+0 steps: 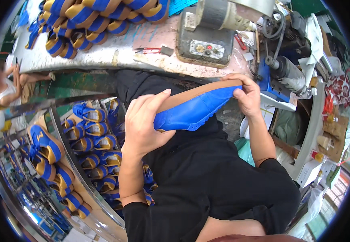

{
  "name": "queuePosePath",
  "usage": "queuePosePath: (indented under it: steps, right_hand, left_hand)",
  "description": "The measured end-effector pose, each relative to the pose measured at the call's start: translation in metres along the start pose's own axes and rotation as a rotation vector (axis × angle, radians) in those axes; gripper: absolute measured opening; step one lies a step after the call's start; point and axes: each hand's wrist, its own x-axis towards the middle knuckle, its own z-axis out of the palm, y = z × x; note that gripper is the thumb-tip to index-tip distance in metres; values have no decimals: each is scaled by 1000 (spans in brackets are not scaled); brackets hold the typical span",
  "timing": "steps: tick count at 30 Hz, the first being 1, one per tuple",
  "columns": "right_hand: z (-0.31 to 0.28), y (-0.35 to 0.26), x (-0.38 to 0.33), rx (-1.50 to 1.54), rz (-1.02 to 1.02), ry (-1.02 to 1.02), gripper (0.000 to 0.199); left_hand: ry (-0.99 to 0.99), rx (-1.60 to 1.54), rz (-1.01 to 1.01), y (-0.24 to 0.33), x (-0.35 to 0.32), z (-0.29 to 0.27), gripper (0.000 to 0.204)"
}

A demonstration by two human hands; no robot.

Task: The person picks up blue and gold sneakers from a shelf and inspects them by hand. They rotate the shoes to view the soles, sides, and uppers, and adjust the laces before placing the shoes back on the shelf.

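Black shirt (223, 189); blue shoe (195, 113) held before it

Left hand (142, 123): curled round the shoe's left end, thumb beneath. Right hand (245, 92): pinching the right end between thumb and fingers. Shoe: between the two hands, right end raised, brown sole (193, 93) uppermost. Lower left: rows of blue-and-tan shoes (98, 129). Beyond: desk (98, 60), bearing a shoe pile (102, 18) and grey machine (203, 42).

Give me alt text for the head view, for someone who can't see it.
A person's left hand and right hand hold a blue shoe by heel and toe, its brown sole tilted upward. Beyond is a worktable with piled blue-and-tan shoes and a grimy machine; more shoes crowd the lower left, and another person appears at far left.
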Motion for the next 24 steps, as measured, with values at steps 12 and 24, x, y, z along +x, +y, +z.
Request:
queuePosePath:
  steps: [12, 24]
  right_hand:
    - [-59, -73, -6, -106, -301, 510, 78]
    - [-71, -101, -3, -120, -360, 541, 66]
  left_hand:
    - [-33, -856, -156, -12, 81, 36, 104]
    - [40, -987, -162, -14, 146, 45, 95]
